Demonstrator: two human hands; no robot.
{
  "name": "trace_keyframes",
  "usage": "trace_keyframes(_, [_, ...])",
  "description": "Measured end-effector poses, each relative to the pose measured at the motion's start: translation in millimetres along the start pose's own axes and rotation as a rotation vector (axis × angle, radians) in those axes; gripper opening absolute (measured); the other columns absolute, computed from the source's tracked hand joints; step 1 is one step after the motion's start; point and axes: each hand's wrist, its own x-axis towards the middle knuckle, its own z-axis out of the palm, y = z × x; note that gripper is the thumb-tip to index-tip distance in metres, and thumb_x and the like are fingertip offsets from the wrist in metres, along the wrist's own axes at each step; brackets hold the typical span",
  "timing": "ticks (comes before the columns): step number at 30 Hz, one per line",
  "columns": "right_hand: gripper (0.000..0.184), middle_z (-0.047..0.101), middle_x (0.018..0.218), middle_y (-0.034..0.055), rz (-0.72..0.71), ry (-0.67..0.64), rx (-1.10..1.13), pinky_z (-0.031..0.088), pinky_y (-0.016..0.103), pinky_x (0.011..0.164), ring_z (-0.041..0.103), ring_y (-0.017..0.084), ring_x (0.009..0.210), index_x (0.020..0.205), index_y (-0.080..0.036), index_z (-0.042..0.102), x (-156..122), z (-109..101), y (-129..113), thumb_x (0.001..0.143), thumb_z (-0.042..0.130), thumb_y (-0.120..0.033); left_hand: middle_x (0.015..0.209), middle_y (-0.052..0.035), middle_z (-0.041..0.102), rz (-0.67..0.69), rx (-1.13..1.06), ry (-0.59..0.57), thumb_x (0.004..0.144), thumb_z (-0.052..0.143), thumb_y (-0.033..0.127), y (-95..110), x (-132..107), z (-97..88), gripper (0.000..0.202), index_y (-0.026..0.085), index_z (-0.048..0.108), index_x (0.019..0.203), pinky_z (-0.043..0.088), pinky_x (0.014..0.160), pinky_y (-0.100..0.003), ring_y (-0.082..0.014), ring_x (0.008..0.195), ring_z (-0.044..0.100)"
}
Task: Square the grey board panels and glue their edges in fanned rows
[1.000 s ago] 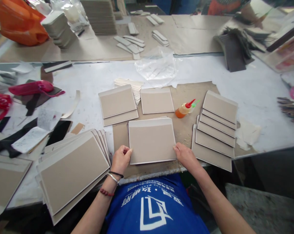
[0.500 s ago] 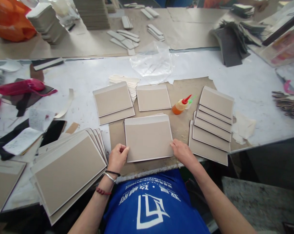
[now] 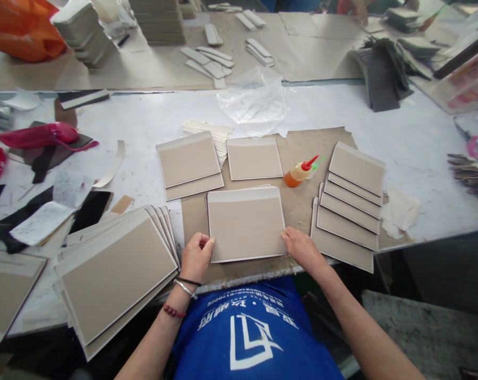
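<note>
A tan card panel with white edging (image 3: 244,224) lies flat on a brown cardboard sheet (image 3: 302,211) at the near table edge. My left hand (image 3: 196,257) is curled, its fingers gripping the panel's lower left corner. My right hand (image 3: 302,249) rests at the panel's lower right corner, fingers pressed on its edge. More panels lie behind it: one overlapped pair (image 3: 189,164) at the left and a single one (image 3: 254,158) in the middle. A small orange glue bottle with a red nozzle (image 3: 300,173) lies on its side to the right.
A fanned row of panels (image 3: 352,203) sits right of the sheet; a larger fanned stack (image 3: 115,269) overhangs the table edge at my left. A clear plastic bag (image 3: 254,103), white strips (image 3: 211,132), red and black scraps (image 3: 40,142) and grey stacks (image 3: 86,29) lie farther off.
Both hands stay at the panel's lower corners; only the head view shifts slightly. Nothing was picked up or let go.
</note>
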Motion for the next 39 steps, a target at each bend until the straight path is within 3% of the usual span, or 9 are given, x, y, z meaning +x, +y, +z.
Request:
trace_keyframes(8, [0.02,0.063,0.082,0.0064,-0.01,0.021,0.031,0.033,0.023,0.067,0.058,0.016,0.078,0.082,-0.016,0.054,-2,1,1,0.091,0.036,-0.02,0.06,0.0025,0.051,0.043,-0.055,0.039,0.066,0.053,0.048,-12,2,3.8,0.028,0.02,0.046,0.068,0.041,0.058,-0.028,-0.0151,0.059,0.05])
trace_keyframes(12, [0.02,0.063,0.082,0.0062,-0.011,0.048,0.055,0.033,0.024,0.067,0.057,0.016,0.079,0.083,-0.016,0.054,-3,4,3,0.091,0.036,-0.02,0.066,0.0024,0.052,0.125,-0.071,0.03,0.073,0.05,0.045,-19,-1,7.1,0.033,0.019,0.051,0.093,0.045,0.064,-0.03,-0.015,0.063,0.053])
trace_keyframes(15, [0.019,0.062,0.083,0.0064,0.003,0.04,0.061,0.033,0.024,0.068,0.057,0.016,0.079,0.083,-0.016,0.054,-3,5,3,0.091,0.036,-0.02,0.085,-0.0047,0.058,0.369,0.065,0.125,0.081,0.047,0.039,-26,-3,10.6,0.038,0.018,0.051,0.112,0.047,0.077,-0.036,-0.0181,0.079,0.056])
trace_keyframes(18, [0.019,0.063,0.084,0.0063,0.003,0.028,0.063,0.033,0.024,0.068,0.057,0.016,0.08,0.084,-0.016,0.053,-3,5,3,0.091,0.036,-0.021,0.113,-0.013,0.054,0.663,0.277,0.267,0.085,0.045,0.029,-31,-3,14.2,0.032,0.019,0.053,0.115,0.04,0.093,-0.045,-0.0248,0.109,0.048])
trace_keyframes(23, [0.02,0.062,0.082,0.006,-0.006,0.043,0.059,0.033,0.024,0.066,0.057,0.016,0.077,0.081,-0.017,0.053,-1,7,4,0.09,0.036,-0.021,0.125,-0.012,0.051,0.91,0.386,0.239,0.086,0.042,0.014,-37,2,15.1,0.036,0.02,0.049,0.12,0.036,0.101,-0.045,-0.0234,0.125,0.037])
trace_keyframes(27, [0.02,0.061,0.077,0.0054,-0.024,0.053,0.049,0.033,0.024,0.063,0.057,0.016,0.073,0.078,-0.018,0.053,0,9,6,0.09,0.037,-0.022,0.131,-0.014,0.046,0.937,0.505,0.164,0.087,0.039,0.017,-39,1,8.4,0.039,0.016,0.041,0.126,0.03,0.105,-0.047,-0.0224,0.129,0.032])
trace_keyframes(33, [0.019,0.061,0.078,0.0058,-0.03,0.065,0.034,0.033,0.024,0.064,0.057,0.016,0.074,0.079,-0.017,0.053,2,13,8,0.09,0.037,-0.022,0.138,-0.0173,0.035,0.93,0.691,0.061,0.076,0.049,0.058,-35,-8,-1.9,0.075,0.011,0.033,0.133,0.017,0.107,-0.054,-0.0301,0.131,0.026])
trace_keyframes(39, [0.019,0.062,0.081,0.0062,-0.013,0.035,0.018,0.035,0.024,0.066,0.058,0.016,0.076,0.082,-0.016,0.053,2,12,7,0.091,0.037,-0.021,0.138,-0.0155,0.036,0.923,0.733,0.089,0.078,0.047,0.057,-32,-10,-0.3,0.072,0.012,0.034,0.132,0.017,0.107,-0.052,-0.0279,0.13,0.027])
